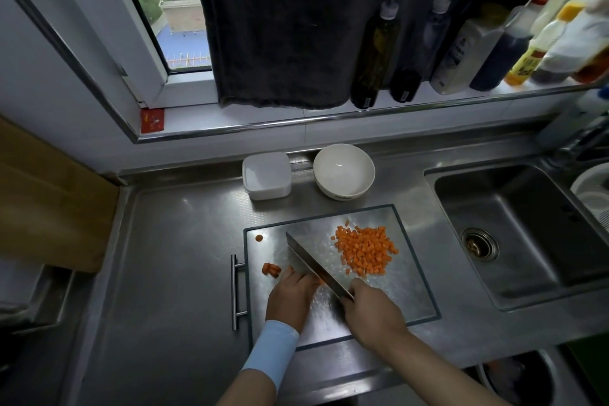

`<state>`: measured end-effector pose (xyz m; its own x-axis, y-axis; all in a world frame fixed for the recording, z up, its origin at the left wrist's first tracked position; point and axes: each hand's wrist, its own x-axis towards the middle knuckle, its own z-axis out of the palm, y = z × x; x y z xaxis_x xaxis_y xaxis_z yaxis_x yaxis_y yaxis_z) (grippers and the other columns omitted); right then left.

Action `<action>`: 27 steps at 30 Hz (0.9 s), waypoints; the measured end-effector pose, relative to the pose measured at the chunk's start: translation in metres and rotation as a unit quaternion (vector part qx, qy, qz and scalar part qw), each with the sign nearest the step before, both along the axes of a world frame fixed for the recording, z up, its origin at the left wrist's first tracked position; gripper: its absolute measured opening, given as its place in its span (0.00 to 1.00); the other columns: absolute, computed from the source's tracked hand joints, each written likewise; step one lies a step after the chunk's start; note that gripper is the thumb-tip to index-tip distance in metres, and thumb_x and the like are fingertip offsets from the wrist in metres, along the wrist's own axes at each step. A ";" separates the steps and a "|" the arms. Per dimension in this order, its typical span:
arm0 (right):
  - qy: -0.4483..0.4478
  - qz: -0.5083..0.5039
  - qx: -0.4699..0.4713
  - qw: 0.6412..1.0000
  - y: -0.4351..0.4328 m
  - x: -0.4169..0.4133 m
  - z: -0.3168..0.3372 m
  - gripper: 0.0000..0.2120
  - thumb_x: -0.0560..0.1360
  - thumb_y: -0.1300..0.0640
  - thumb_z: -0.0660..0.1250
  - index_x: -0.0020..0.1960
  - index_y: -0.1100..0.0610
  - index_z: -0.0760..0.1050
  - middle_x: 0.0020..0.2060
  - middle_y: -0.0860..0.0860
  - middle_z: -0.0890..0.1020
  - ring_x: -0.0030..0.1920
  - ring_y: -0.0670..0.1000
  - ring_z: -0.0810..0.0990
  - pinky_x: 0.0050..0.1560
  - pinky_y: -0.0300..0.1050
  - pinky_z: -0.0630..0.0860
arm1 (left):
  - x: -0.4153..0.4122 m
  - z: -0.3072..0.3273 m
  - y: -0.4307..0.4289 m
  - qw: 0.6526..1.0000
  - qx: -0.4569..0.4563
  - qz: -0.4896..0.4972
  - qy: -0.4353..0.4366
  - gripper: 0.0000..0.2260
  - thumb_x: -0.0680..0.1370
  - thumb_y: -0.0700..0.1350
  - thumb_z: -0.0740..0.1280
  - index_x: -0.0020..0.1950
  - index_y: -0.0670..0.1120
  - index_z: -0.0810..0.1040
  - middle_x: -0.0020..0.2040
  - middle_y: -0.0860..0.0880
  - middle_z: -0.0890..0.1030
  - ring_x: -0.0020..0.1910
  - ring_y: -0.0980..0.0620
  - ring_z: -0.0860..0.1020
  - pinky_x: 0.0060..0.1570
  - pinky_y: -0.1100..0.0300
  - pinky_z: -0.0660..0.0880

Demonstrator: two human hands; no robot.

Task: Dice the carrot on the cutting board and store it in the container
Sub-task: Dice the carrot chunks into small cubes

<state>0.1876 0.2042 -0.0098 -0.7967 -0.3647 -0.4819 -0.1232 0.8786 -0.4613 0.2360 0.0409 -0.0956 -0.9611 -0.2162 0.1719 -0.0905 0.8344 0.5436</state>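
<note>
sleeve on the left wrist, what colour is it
Light blue; the sleeve shows clearly in the head view, just behind the left hand.

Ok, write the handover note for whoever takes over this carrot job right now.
Left hand holds down a carrot piece, mostly hidden, beside the blade.
Right hand grips the knife, angled across the cutting board.
Done: diced pile on the board's far right.
Left: finish the held piece, the carrot chunk near the board's left edge and a small slice at its far-left corner.
Then move the dice into the container behind the board, next to the bowl.
</note>
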 end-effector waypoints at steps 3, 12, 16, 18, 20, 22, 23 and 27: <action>0.024 0.009 0.008 1.000 -0.002 0.005 0.007 0.06 0.81 0.47 0.59 0.48 0.48 0.69 0.40 0.48 0.80 0.40 0.52 0.79 0.41 0.48 0.76 | 0.000 0.003 -0.001 1.000 0.003 -0.002 -0.003 0.12 0.63 0.36 0.79 0.42 0.49 0.84 0.39 0.48 0.83 0.42 0.46 0.81 0.34 0.56 0.80; 0.026 0.015 0.035 0.999 -0.005 0.012 0.019 0.06 0.81 0.50 0.58 0.49 0.51 0.69 0.41 0.50 0.79 0.42 0.55 0.79 0.40 0.48 0.74 | -0.001 0.004 -0.004 0.999 0.014 -0.011 -0.034 0.10 0.65 0.38 0.77 0.41 0.50 0.83 0.41 0.47 0.82 0.41 0.46 0.81 0.33 0.58 0.79; 0.018 0.018 0.047 0.999 -0.007 0.009 0.022 0.05 0.80 0.52 0.59 0.51 0.52 0.70 0.44 0.51 0.80 0.43 0.54 0.79 0.42 0.47 0.75 | -0.002 0.006 -0.003 0.999 0.015 -0.007 -0.031 0.11 0.64 0.36 0.78 0.41 0.49 0.84 0.40 0.47 0.82 0.40 0.46 0.81 0.34 0.58 0.80; 0.016 0.027 0.061 0.998 -0.010 0.007 0.023 0.05 0.80 0.54 0.59 0.53 0.53 0.71 0.46 0.52 0.81 0.44 0.55 0.79 0.41 0.47 0.73 | -0.002 0.006 -0.003 0.999 0.016 0.001 -0.042 0.10 0.65 0.38 0.78 0.42 0.50 0.84 0.41 0.48 0.83 0.40 0.47 0.81 0.36 0.59 0.80; 0.011 0.034 0.073 0.997 -0.012 0.004 0.024 0.06 0.79 0.56 0.60 0.55 0.54 0.71 0.47 0.52 0.81 0.45 0.55 0.80 0.41 0.46 0.71 | -0.002 0.004 -0.003 0.999 0.014 0.006 -0.050 0.09 0.66 0.39 0.78 0.42 0.50 0.84 0.41 0.49 0.83 0.41 0.48 0.81 0.37 0.60 0.79; 0.002 0.037 0.081 0.996 -0.014 0.003 0.026 0.07 0.79 0.56 0.60 0.56 0.54 0.71 0.49 0.53 0.81 0.47 0.55 0.80 0.41 0.45 0.71 | -0.003 0.001 -0.004 0.998 0.015 0.007 -0.056 0.09 0.66 0.38 0.77 0.41 0.50 0.84 0.41 0.49 0.83 0.40 0.48 0.81 0.36 0.60 0.80; -0.003 0.037 0.083 0.996 -0.015 0.003 0.027 0.07 0.79 0.57 0.60 0.56 0.55 0.72 0.49 0.53 0.81 0.47 0.55 0.80 0.41 0.45 0.71 | -0.003 0.000 -0.004 0.998 0.018 0.007 -0.060 0.08 0.66 0.38 0.77 0.41 0.49 0.84 0.40 0.48 0.82 0.40 0.48 0.81 0.35 0.59 0.80; -0.015 0.035 0.090 0.995 -0.018 0.000 0.029 0.08 0.79 0.58 0.60 0.57 0.55 0.72 0.51 0.53 0.81 0.45 0.54 0.78 0.41 0.43 0.70 | -0.003 -0.002 -0.003 0.998 0.025 0.008 -0.059 0.09 0.65 0.37 0.78 0.39 0.49 0.84 0.39 0.49 0.82 0.38 0.49 0.80 0.34 0.58 0.80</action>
<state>0.1880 0.1865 0.0197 -0.7562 -0.3251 -0.5679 -0.1762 0.9370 -0.3017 0.2327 0.0374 -0.0974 -0.9704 -0.2371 0.0465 -0.1693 0.8046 0.5692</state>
